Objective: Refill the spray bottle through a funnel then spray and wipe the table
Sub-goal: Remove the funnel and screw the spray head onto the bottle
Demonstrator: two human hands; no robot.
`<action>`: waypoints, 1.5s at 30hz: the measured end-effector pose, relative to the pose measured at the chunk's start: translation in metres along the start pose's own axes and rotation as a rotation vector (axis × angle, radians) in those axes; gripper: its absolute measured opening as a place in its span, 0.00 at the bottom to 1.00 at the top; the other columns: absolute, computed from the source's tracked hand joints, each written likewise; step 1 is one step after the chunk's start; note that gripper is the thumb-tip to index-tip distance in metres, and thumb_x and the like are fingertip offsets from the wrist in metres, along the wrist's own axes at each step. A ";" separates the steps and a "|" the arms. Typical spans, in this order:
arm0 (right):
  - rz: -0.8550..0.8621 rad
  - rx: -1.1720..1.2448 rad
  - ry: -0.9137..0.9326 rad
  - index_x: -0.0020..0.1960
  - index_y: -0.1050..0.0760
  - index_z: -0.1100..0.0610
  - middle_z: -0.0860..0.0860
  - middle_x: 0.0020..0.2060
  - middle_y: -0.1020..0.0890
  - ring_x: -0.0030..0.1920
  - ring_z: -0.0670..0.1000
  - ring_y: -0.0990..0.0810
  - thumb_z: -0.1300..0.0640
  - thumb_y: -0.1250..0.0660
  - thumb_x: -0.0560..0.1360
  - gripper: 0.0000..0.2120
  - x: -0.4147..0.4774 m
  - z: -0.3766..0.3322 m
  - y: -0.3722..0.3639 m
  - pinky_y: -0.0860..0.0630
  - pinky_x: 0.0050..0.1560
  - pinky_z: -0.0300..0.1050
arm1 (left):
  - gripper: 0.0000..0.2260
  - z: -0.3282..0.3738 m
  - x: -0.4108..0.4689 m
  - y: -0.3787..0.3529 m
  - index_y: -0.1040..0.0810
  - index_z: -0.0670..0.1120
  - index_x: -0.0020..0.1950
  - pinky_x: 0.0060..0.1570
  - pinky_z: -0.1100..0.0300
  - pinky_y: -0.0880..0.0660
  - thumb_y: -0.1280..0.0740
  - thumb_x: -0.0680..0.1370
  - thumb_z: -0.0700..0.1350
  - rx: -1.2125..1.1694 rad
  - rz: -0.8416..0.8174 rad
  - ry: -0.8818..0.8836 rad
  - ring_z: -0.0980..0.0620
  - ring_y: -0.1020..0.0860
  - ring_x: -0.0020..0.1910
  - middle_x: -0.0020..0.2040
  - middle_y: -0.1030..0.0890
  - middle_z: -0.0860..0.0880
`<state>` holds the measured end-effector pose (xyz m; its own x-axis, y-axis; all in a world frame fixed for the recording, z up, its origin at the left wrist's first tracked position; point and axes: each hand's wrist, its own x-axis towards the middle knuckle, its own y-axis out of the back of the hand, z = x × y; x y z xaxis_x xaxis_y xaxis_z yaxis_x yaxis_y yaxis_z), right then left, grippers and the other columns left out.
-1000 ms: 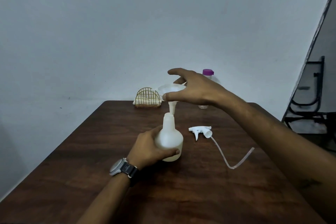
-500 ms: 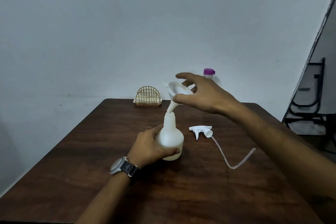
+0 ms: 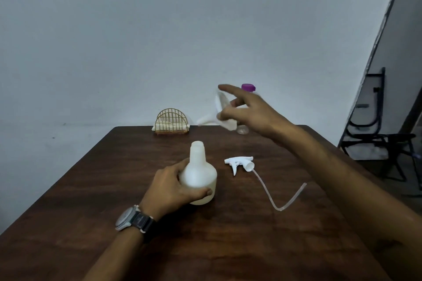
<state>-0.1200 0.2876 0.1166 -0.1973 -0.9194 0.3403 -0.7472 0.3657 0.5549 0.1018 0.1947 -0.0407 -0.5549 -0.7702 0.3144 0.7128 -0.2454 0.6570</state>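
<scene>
A white spray bottle (image 3: 201, 171) stands upright on the brown table (image 3: 228, 246), its neck open and uncapped. My left hand (image 3: 171, 189) grips its round body. My right hand (image 3: 249, 112) holds a white funnel (image 3: 219, 114) in the air, above and to the right of the bottle, tilted with its spout pointing left; the funnel is blurred. The white trigger head (image 3: 239, 162) with its long clear tube lies on the table to the right of the bottle. A clear bottle with a purple cap (image 3: 247, 87) stands behind my right hand, mostly hidden.
A gold wire holder (image 3: 171, 122) with white napkins sits at the table's far edge by the grey wall. A dark metal chair (image 3: 376, 130) stands off to the right beyond the table.
My right hand lifted the funnel out of the spray bottle's neck and carried it up and to the right, tipping it sideways. My left hand kept its grip on the bottle.
</scene>
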 end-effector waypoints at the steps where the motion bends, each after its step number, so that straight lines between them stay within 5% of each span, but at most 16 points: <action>1: 0.030 0.083 -0.022 0.70 0.27 0.33 0.48 0.52 0.19 0.50 0.49 0.16 0.41 0.26 0.63 0.35 0.004 0.006 0.006 0.18 0.58 0.54 | 0.44 -0.001 0.000 0.000 0.25 0.60 0.72 0.52 0.67 0.22 0.21 0.58 0.70 0.001 0.002 -0.004 0.69 0.21 0.53 0.53 0.20 0.70; 5: 0.160 0.291 -0.103 0.69 0.27 0.45 0.58 0.58 0.18 0.48 0.49 0.13 0.50 0.24 0.65 0.33 0.022 0.051 0.030 0.16 0.57 0.52 | 0.49 -0.003 0.008 0.000 0.27 0.58 0.75 0.51 0.69 0.26 0.22 0.56 0.71 -0.004 0.002 -0.015 0.73 0.25 0.50 0.50 0.25 0.75; 10: 0.417 0.236 -0.264 0.66 0.32 0.49 0.53 0.58 0.19 0.57 0.54 0.16 0.47 0.20 0.66 0.34 0.043 0.137 0.058 0.19 0.63 0.57 | 0.47 -0.007 0.017 -0.002 0.28 0.62 0.74 0.50 0.74 0.29 0.22 0.57 0.72 -0.019 0.004 -0.039 0.74 0.25 0.52 0.51 0.25 0.76; 16: 0.496 0.084 -0.458 0.67 0.35 0.51 0.49 0.57 0.24 0.51 0.46 0.22 0.44 0.17 0.66 0.38 0.062 0.224 0.056 0.30 0.40 0.37 | 0.34 -0.009 0.022 -0.006 0.28 0.77 0.61 0.46 0.83 0.29 0.20 0.57 0.70 -0.054 0.040 -0.069 0.77 0.24 0.55 0.51 0.24 0.82; 19: 0.475 -0.005 -0.540 0.66 0.37 0.51 0.51 0.62 0.26 0.60 0.54 0.23 0.43 0.18 0.65 0.39 0.079 0.255 0.047 0.23 0.54 0.46 | 0.32 -0.012 0.026 -0.010 0.28 0.79 0.58 0.47 0.82 0.28 0.20 0.58 0.68 -0.061 0.056 -0.096 0.76 0.22 0.55 0.54 0.22 0.80; 22: 0.494 -0.112 -0.575 0.61 0.37 0.48 0.49 0.57 0.27 0.68 0.57 0.28 0.39 0.19 0.63 0.36 0.094 0.277 0.034 0.30 0.70 0.58 | 0.32 -0.013 0.031 -0.013 0.27 0.79 0.59 0.50 0.80 0.27 0.19 0.58 0.68 -0.073 0.057 -0.110 0.74 0.21 0.56 0.55 0.23 0.80; 27: 0.506 -0.191 -0.601 0.58 0.37 0.47 0.46 0.52 0.29 0.71 0.58 0.31 0.35 0.21 0.61 0.36 0.118 0.296 0.016 0.38 0.64 0.55 | 0.33 -0.016 0.039 -0.017 0.26 0.78 0.57 0.48 0.80 0.26 0.18 0.56 0.67 -0.106 0.047 -0.119 0.75 0.21 0.55 0.54 0.24 0.82; 32: 0.463 -0.338 -0.647 0.61 0.33 0.53 0.52 0.59 0.20 0.71 0.60 0.31 0.34 0.22 0.62 0.39 0.135 0.309 0.012 0.39 0.57 0.55 | 0.33 -0.018 0.039 -0.020 0.24 0.75 0.58 0.47 0.81 0.27 0.17 0.56 0.62 -0.102 0.058 -0.137 0.75 0.20 0.51 0.53 0.21 0.79; 37: 0.396 -0.414 -0.686 0.66 0.29 0.54 0.52 0.64 0.22 0.72 0.60 0.32 0.33 0.24 0.65 0.39 0.143 0.311 0.014 0.39 0.62 0.55 | 0.33 -0.016 0.042 -0.019 0.28 0.85 0.53 0.47 0.82 0.27 0.18 0.55 0.63 -0.086 0.069 -0.150 0.76 0.20 0.51 0.52 0.21 0.79; 45: 0.438 -0.337 -0.667 0.74 0.34 0.55 0.56 0.73 0.29 0.75 0.62 0.34 0.37 0.24 0.68 0.42 0.124 0.289 0.017 0.38 0.71 0.58 | 0.34 -0.022 0.041 -0.019 0.26 0.80 0.58 0.51 0.77 0.24 0.18 0.55 0.68 -0.086 0.066 -0.151 0.73 0.20 0.54 0.55 0.20 0.76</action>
<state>-0.3406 0.1384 -0.0508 -0.8331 -0.5403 0.1182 -0.3099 0.6330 0.7094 0.0747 0.1550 -0.0555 -0.5593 -0.6910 0.4579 0.7802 -0.2522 0.5725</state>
